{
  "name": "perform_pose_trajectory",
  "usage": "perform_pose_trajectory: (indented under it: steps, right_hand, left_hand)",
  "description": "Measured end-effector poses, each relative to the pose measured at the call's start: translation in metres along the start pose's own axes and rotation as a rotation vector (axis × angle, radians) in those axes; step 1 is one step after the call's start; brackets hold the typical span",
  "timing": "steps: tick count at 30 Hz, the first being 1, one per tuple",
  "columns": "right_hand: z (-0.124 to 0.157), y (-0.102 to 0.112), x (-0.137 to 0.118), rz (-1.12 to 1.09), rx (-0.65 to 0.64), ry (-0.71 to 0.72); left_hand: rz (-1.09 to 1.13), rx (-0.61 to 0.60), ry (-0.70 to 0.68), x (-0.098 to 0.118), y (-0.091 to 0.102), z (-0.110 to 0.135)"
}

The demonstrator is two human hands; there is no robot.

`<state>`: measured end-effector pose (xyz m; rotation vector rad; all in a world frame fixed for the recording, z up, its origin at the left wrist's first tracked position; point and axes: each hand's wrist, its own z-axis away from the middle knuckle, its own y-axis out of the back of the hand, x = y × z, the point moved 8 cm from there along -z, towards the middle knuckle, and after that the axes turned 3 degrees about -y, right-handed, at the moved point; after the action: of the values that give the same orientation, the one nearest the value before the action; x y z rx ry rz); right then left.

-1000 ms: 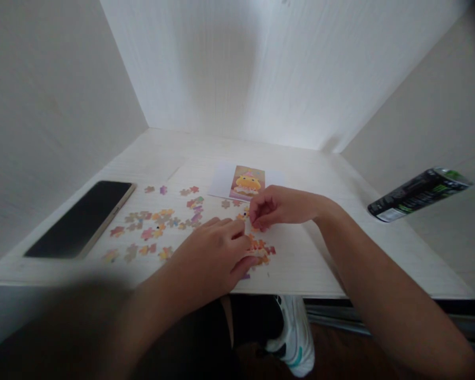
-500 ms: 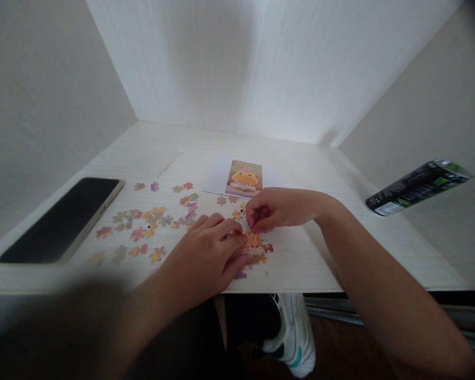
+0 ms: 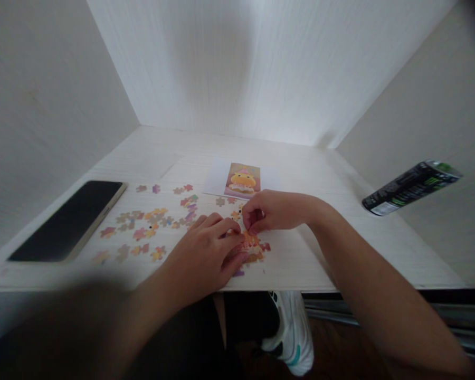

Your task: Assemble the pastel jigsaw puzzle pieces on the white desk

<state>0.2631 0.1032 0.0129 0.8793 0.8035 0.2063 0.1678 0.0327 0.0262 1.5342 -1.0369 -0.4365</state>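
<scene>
A cluster of joined jigsaw puzzle pieces (image 3: 254, 248), orange, pink and cream, lies near the table's front edge. My left hand (image 3: 203, 252) rests over its left side, with thumb and fingers bent around it and pressing it down. At the cluster's upper edge, my right hand (image 3: 273, 211) pinches a puzzle piece that the fingertips mostly hide. Just beyond these fingertips lie loose yellow pieces (image 3: 236, 215) with black dots. Behind both hands, a picture card (image 3: 243, 180) shows a yellow figure with a pink hat on a cake.
Several loose puzzle pieces (image 3: 156, 215) are spread to the left of my hands. A dark-screened phone (image 3: 65, 221) lies at the far left. On the right stands a black can (image 3: 409, 189). White panels (image 3: 206, 63) enclose the table at the back and sides.
The whole view has shifted slightly. My right hand's fingertips have moved a little down and left against the cluster's upper edge. My left hand stays on the cluster.
</scene>
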Motion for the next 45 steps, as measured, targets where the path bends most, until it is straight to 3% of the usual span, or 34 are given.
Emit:
perform_pose_trajectory:
  steps: [11,15,19,22,29,38,45]
  right_hand:
    - [-0.002,0.007,0.013,0.084,0.046,-0.067]
    - [-0.002,0.01,0.015,0.097,0.085,-0.104]
    - [-0.002,0.012,0.017,0.089,0.103,-0.123]
    - [-0.002,0.021,0.021,0.101,0.209,-0.136]
    - [0.002,0.045,0.036,0.052,0.531,-0.195]
    - [-0.003,0.036,0.032,-0.023,0.467,-0.114]
    - [-0.006,0.027,0.027,-0.041,0.375,-0.1]
  left_hand:
    - [0.036,0.021,0.021,-0.004,0.0,0.001]
    - [0.067,0.095,0.048,-0.013,0.012,0.003]
    - [0.005,0.041,0.028,-0.027,0.022,0.007]
    - [-0.008,-0.008,-0.011,-0.035,0.023,0.01]
    - [-0.065,0.007,-0.002,-0.052,0.023,0.013]
    - [-0.041,0.035,0.057,-0.084,0.034,0.024]
    - [-0.065,0.065,0.111,-0.091,0.04,0.027]
